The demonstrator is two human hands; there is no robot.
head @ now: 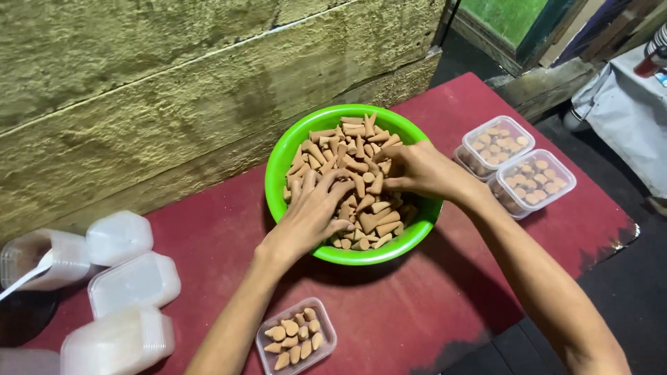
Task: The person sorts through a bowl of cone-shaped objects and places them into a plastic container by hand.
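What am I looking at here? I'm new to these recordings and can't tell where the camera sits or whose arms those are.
The one picture comes from a camera on a person's head, looking down at their own bare arms. Both hands reach into a round bright green plastic bowl heaped with small tan cones. The left hand lies spread on the heap; the right hand pinches cones in its fingers. The bowl stands on a dark red table top. In front lies a small clear plastic tub, partly filled with cones; two filled clear tubs sit right, and stacked empty tubs left.
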